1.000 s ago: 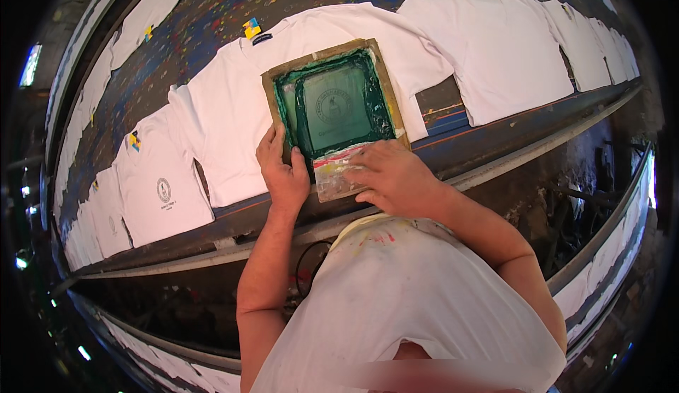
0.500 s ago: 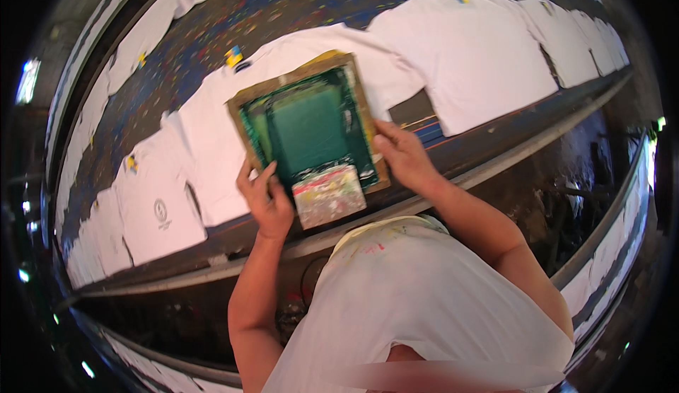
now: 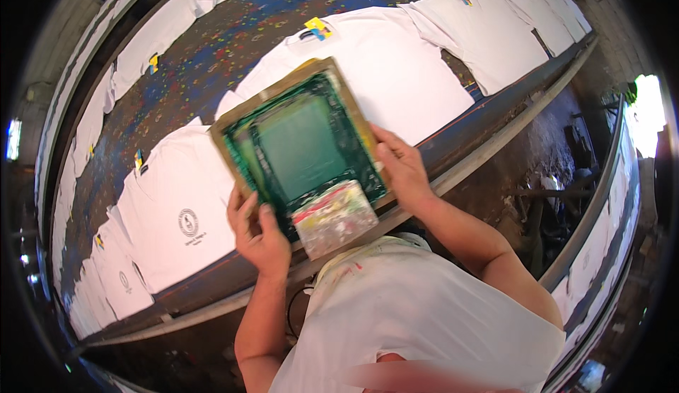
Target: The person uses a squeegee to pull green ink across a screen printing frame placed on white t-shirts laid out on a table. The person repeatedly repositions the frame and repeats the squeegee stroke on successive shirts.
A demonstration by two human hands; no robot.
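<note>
A wooden-framed printing screen (image 3: 300, 138) with green mesh is held tilted in front of me, over the near edge of the long table. My left hand (image 3: 260, 234) grips its lower left side. My right hand (image 3: 402, 169) grips the right side of the frame. A paint-smeared squeegee (image 3: 335, 218) rests inside the frame at its near end, its flat handle leaning toward me. Behind the screen lies a plain white T-shirt (image 3: 403, 67). To the left, another white T-shirt (image 3: 163, 188) bears a small dark round print.
The long paint-spotted table (image 3: 212, 46) carries rows of white T-shirts, with yellow-and-blue tags (image 3: 318, 29) at the collars. A pale rail (image 3: 488, 142) runs along its near edge. Another table with shirts (image 3: 601, 230) stands at the right, beyond a dark gap.
The view has moved along the table to the right, so the shirts sit farther left. The screen has tilted further to the left in my hands. Both hands keep hold of it.
</note>
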